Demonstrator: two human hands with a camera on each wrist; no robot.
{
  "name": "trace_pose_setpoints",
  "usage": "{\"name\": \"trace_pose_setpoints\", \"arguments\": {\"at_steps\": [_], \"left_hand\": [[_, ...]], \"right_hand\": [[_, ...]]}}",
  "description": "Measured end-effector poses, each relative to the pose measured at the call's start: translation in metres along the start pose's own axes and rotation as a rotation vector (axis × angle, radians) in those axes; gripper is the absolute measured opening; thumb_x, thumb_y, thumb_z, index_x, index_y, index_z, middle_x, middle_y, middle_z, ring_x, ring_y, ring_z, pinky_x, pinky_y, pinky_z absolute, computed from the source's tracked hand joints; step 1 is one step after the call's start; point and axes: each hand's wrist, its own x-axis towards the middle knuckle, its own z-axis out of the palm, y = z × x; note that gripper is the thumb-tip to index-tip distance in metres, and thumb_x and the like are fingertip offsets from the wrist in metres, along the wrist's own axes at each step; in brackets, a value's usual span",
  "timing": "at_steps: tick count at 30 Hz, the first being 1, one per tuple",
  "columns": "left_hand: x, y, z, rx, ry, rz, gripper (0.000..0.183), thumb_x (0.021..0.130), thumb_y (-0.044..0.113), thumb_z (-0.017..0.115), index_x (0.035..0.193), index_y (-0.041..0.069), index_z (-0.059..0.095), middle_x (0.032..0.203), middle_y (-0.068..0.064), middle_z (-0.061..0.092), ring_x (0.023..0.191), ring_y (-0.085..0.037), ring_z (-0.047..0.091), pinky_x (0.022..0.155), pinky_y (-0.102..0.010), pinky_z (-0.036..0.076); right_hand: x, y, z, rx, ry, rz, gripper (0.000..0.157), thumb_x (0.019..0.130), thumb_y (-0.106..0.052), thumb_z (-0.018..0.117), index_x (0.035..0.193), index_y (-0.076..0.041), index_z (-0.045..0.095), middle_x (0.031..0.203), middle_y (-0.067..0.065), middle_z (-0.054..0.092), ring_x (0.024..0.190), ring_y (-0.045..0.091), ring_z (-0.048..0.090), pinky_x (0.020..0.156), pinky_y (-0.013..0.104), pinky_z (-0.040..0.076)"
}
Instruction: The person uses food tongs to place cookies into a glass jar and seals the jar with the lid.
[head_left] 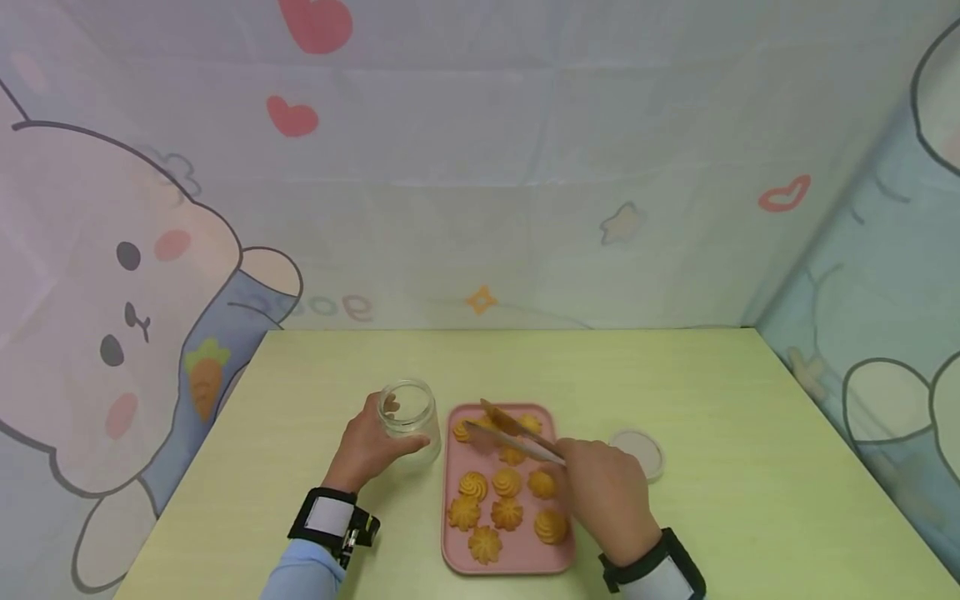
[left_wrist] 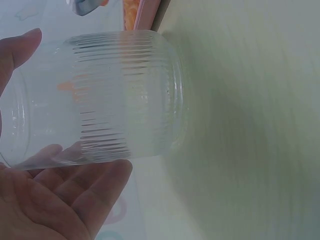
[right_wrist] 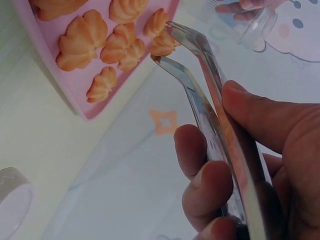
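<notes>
In the head view, my left hand (head_left: pixel 375 446) grips a clear glass jar (head_left: pixel 423 425) at the left of a pink tray (head_left: pixel 447 500). The left wrist view shows the jar (left_wrist: pixel 105 100) with ridged walls, thumb on one side and fingers on the other; no cookies show inside it. My right hand (head_left: pixel 606 492) holds metal tongs (head_left: pixel 525 442) over the tray. Their tips stand apart in the right wrist view, where the tongs (right_wrist: pixel 220 107) overlap the cookies at the tray's edge. Several golden swirled cookies (head_left: pixel 507 514) lie on the tray.
A round white lid (head_left: pixel 641 454) lies on the pale yellow table (head_left: pixel 750 467), right of the tray and beyond my right hand. Behind the table's far edge hangs a printed cloth backdrop (head_left: pixel 480 183), which also runs along the sides.
</notes>
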Motion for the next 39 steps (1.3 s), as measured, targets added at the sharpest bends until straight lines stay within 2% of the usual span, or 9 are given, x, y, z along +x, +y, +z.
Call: {"name": "trace_pose_setpoints", "arguments": {"at_steps": [5, 12, 18, 22, 25, 30, 39], "left_hand": [[-0.001, 0.000, 0.001, -0.007, 0.001, -0.001, 0.094, 0.065, 0.045, 0.083, 0.135, 0.002, 0.037, 0.128, -0.016, 0.055, 0.107, -0.031, 0.054, 0.081, -0.044, 0.046], [-0.002, -0.001, 0.004, -0.005, -0.008, 0.001, 0.095, 0.065, 0.045, 0.083, 0.135, 0.002, 0.037, 0.127, -0.016, 0.055, 0.107, -0.030, 0.054, 0.083, -0.045, 0.047], [-0.002, -0.001, 0.003, -0.001, -0.006, 0.003, 0.095, 0.065, 0.046, 0.083, 0.135, 0.001, 0.037, 0.127, -0.016, 0.056, 0.107, -0.031, 0.054, 0.083, -0.045, 0.046], [-0.002, -0.003, 0.003, 0.001, -0.003, 0.012, 0.095, 0.065, 0.047, 0.083, 0.135, 0.002, 0.037, 0.125, -0.016, 0.056, 0.107, -0.031, 0.054, 0.084, -0.045, 0.046], [-0.001, -0.004, 0.003, -0.001, -0.001, 0.020, 0.095, 0.065, 0.047, 0.083, 0.135, 0.002, 0.037, 0.125, -0.016, 0.056, 0.107, -0.031, 0.054, 0.084, -0.045, 0.046], [-0.001, -0.004, 0.003, -0.001, -0.006, 0.021, 0.094, 0.066, 0.045, 0.083, 0.135, 0.002, 0.037, 0.126, -0.016, 0.056, 0.107, -0.030, 0.054, 0.084, -0.045, 0.046], [-0.001, -0.003, 0.002, -0.004, -0.008, 0.016, 0.094, 0.065, 0.047, 0.083, 0.135, 0.003, 0.037, 0.126, -0.015, 0.056, 0.107, -0.030, 0.054, 0.083, -0.045, 0.046]], "right_hand": [[0.001, 0.001, -0.007, 0.036, 0.032, -0.011, 0.017, 0.081, -0.032, 0.074, 0.088, -0.017, 0.072, 0.061, -0.004, 0.059, 0.046, 0.010, 0.044, 0.039, 0.026, 0.031], [0.005, -0.002, -0.019, 0.019, 0.137, -0.066, 0.023, 0.079, -0.034, 0.076, 0.093, -0.015, 0.073, 0.071, -0.001, 0.067, 0.050, 0.011, 0.052, 0.039, 0.025, 0.033], [0.011, -0.017, -0.034, 0.032, 0.161, -0.073, 0.027, 0.079, -0.034, 0.076, 0.096, -0.014, 0.072, 0.078, 0.001, 0.070, 0.051, 0.011, 0.052, 0.040, 0.024, 0.034], [0.015, -0.030, -0.040, 0.040, 0.199, -0.099, 0.024, 0.079, -0.034, 0.076, 0.093, -0.015, 0.071, 0.074, -0.002, 0.067, 0.049, 0.010, 0.048, 0.039, 0.023, 0.032], [0.019, -0.039, -0.042, 0.035, 0.229, -0.137, 0.022, 0.079, -0.035, 0.076, 0.088, -0.015, 0.070, 0.069, -0.004, 0.063, 0.046, 0.009, 0.043, 0.037, 0.023, 0.030], [0.022, -0.050, -0.038, 0.031, 0.243, -0.182, 0.023, 0.080, -0.037, 0.074, 0.089, -0.017, 0.070, 0.071, -0.005, 0.064, 0.047, 0.009, 0.046, 0.038, 0.024, 0.031], [0.025, -0.058, -0.028, 0.030, 0.252, -0.210, 0.024, 0.079, -0.039, 0.075, 0.086, -0.017, 0.069, 0.067, -0.007, 0.062, 0.046, 0.007, 0.047, 0.038, 0.022, 0.031]]}}
